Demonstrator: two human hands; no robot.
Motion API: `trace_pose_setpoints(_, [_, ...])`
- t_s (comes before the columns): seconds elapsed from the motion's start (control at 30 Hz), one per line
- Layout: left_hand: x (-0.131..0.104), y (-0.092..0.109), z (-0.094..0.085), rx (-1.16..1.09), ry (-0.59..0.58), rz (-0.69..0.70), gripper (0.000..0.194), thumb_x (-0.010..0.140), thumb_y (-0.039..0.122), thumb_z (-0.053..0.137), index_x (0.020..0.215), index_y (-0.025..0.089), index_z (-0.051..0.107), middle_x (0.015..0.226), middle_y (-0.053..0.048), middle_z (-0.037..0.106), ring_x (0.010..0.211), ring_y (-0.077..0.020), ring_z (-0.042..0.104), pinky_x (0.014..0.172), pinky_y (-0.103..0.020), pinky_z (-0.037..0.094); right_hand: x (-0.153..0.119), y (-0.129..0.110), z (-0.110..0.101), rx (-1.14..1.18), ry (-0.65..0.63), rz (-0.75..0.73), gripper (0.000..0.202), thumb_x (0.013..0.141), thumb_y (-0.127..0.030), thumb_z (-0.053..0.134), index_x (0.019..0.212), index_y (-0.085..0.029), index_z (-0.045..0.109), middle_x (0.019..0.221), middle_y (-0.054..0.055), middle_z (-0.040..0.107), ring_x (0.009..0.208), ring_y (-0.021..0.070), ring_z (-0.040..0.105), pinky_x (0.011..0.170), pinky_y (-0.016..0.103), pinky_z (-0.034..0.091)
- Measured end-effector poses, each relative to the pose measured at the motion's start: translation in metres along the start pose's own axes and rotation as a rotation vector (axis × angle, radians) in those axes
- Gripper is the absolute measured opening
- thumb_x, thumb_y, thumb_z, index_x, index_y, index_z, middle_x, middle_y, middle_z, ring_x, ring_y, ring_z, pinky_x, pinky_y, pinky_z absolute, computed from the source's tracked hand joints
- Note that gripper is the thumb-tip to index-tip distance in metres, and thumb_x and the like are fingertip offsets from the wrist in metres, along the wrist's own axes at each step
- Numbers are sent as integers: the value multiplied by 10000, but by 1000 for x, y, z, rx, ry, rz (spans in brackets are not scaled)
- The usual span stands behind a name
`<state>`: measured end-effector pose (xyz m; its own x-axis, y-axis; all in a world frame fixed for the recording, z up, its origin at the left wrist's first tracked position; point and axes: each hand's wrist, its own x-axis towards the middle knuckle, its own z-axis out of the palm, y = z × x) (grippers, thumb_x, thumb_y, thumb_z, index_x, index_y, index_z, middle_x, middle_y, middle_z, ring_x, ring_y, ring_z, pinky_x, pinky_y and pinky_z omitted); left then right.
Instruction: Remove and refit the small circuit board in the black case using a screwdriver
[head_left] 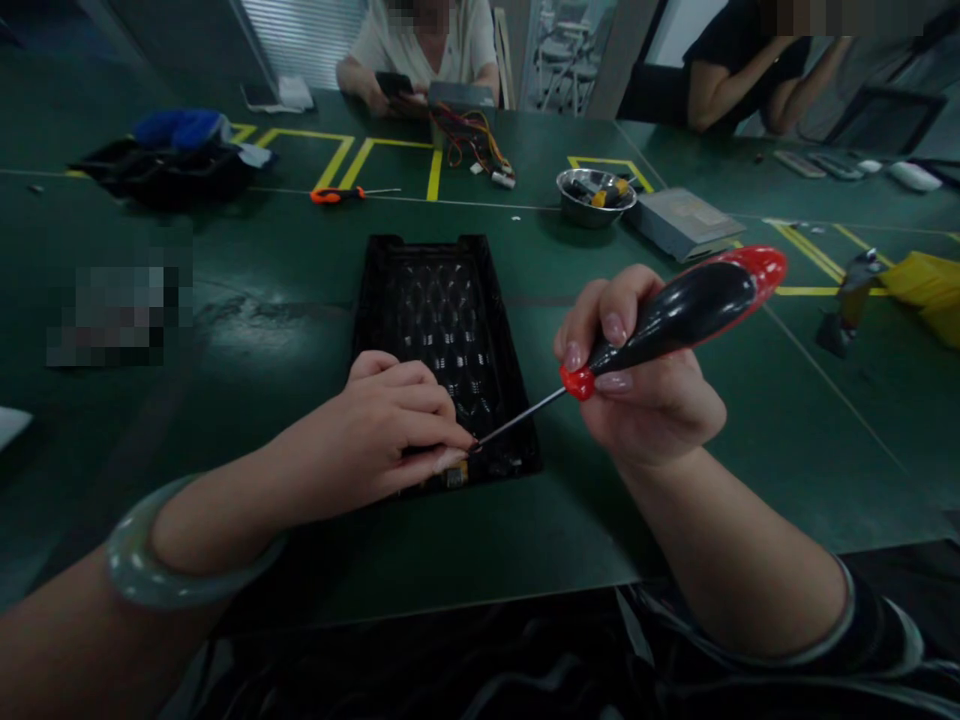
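A black and red screwdriver [679,312] is gripped by its handle in my right hand [649,380], its shaft slanting down to the left. The screwdriver's tip meets the fingertips of my left hand [401,425], which are pinched together over the near part of a black plastic tray [521,425]. What those fingertips hold, if anything, is too small to make out. The tray lies flat on the green table, with a wavy pattern inside. Beside my left fingertips, a small yellowish part [456,474] shows at the tray's near edge.
Beyond the tray are an orange screwdriver [337,195], a metal bowl [592,212] of small parts, a grey box [686,222] and a power supply with cables [469,130]. A black tray with blue items [176,150] stands far left. Two people sit across the table.
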<state>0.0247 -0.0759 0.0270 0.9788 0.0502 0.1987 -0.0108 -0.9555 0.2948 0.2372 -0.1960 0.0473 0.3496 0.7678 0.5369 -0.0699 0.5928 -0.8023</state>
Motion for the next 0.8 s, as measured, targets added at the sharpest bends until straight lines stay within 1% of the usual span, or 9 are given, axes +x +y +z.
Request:
trace_pose_setpoints(0.17, [1, 0, -2, 26, 67, -75, 171, 959, 341, 592, 1036, 347, 745, 945, 32, 732, 911, -185, 602, 847, -380, 269, 2, 3, -1, -8, 48, -32, 186, 634, -238, 674, 721, -241, 510, 629, -34, 507, 556, 133, 481, 497, 297, 387])
trace_pose_setpoints(0.3, [1, -3, -5, 67, 118, -151, 175, 950, 333, 585, 1023, 318, 743, 947, 20, 738, 905, -192, 608, 852, -393, 267, 3, 7, -3, -29, 66, 14, 151, 611, -191, 606, 719, -237, 511, 633, -32, 501, 566, 139, 483, 501, 297, 397])
trace_pose_setpoints(0.43, [2, -4, -5, 79, 101, -160, 181, 957, 347, 573, 1027, 312, 737, 956, 11, 742, 916, -196, 605, 846, -402, 264, 0, 12, 0, -54, 57, 114, 178, 573, -153, 560, 727, -233, 519, 643, -29, 530, 591, 145, 511, 537, 300, 429])
trace_pose_setpoints(0.63, [3, 0, -5, 64, 89, -147, 175, 959, 335, 571, 1025, 295, 729, 971, 4, 746, 922, -198, 605, 851, -402, 271, -3, 15, 3, -51, -8, 215, 208, 573, -126, 582, 752, -224, 543, 669, -27, 610, 610, 148, 540, 562, 293, 426])
trace_pose_setpoints(0.7, [2, 1, -6, 46, 88, -146, 176, 944, 335, 587, 1065, 291, 707, 984, 11, 743, 937, -198, 611, 863, -394, 277, -2, 14, 2, -60, 6, 218, 212, 573, -123, 583, 755, -224, 548, 673, -28, 610, 620, 150, 546, 559, 289, 422])
trace_pose_setpoints(0.8, [1, 4, -7, -15, 69, -128, 236, 915, 344, 615, 1140, 286, 653, 1046, 19, 733, 960, -191, 624, 889, -374, 292, 0, 12, 1, -81, 90, 190, 204, 573, -128, 572, 748, -229, 550, 673, -32, 581, 634, 148, 547, 562, 287, 427])
